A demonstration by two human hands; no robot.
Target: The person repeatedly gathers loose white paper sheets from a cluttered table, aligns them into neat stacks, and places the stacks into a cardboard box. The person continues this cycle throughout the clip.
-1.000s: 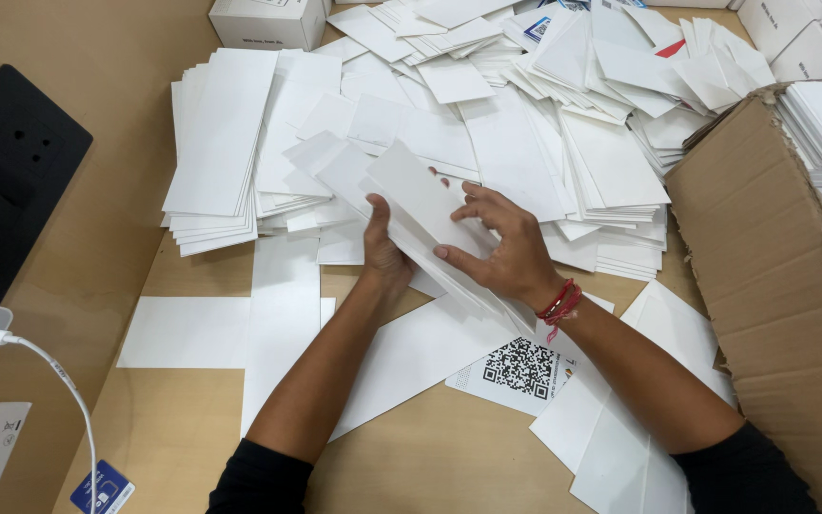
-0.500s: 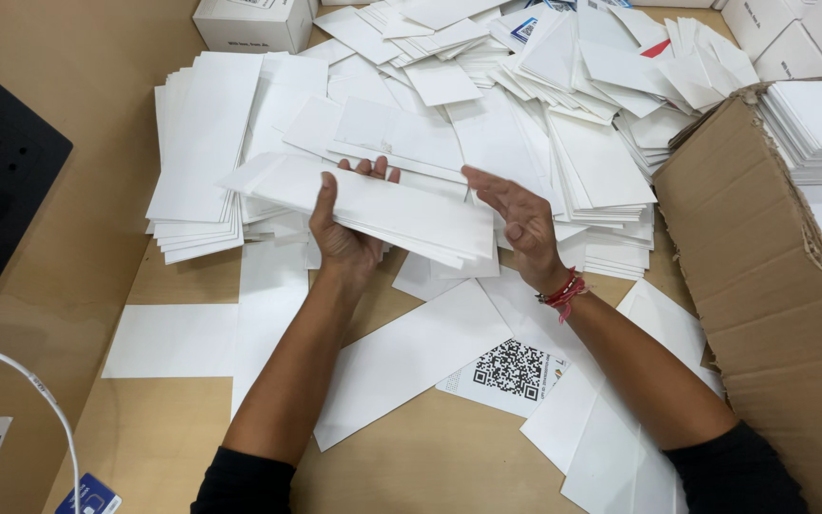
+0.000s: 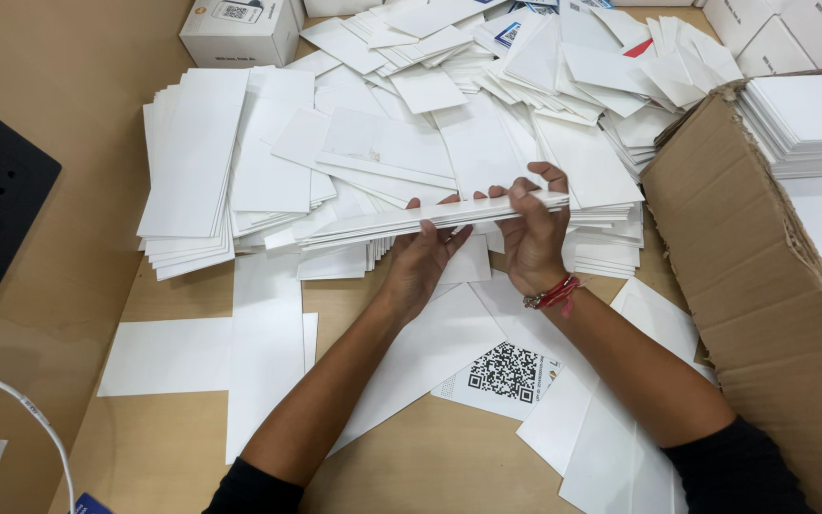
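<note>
**Both hands on 1 flat stack**

Head view: your left hand [image 3: 422,259] and right hand [image 3: 532,233] hold a stack of white envelopes [image 3: 411,221] edge-on, level above the tabletop [image 3: 430,457]. Fingers [image 3: 516,195] of each hand curl closed around it. Loose envelope piles [image 3: 240,162] lie behind; a cardboard box [image 3: 744,276] stands at your right.

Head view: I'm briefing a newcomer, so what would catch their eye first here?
First, the stack of white cards held flat and edge-on at centre by the left hand and right hand. Behind lies a sprawling heap of white cards across the wooden table. At right, a torn cardboard box holds neat white stacks.
</note>
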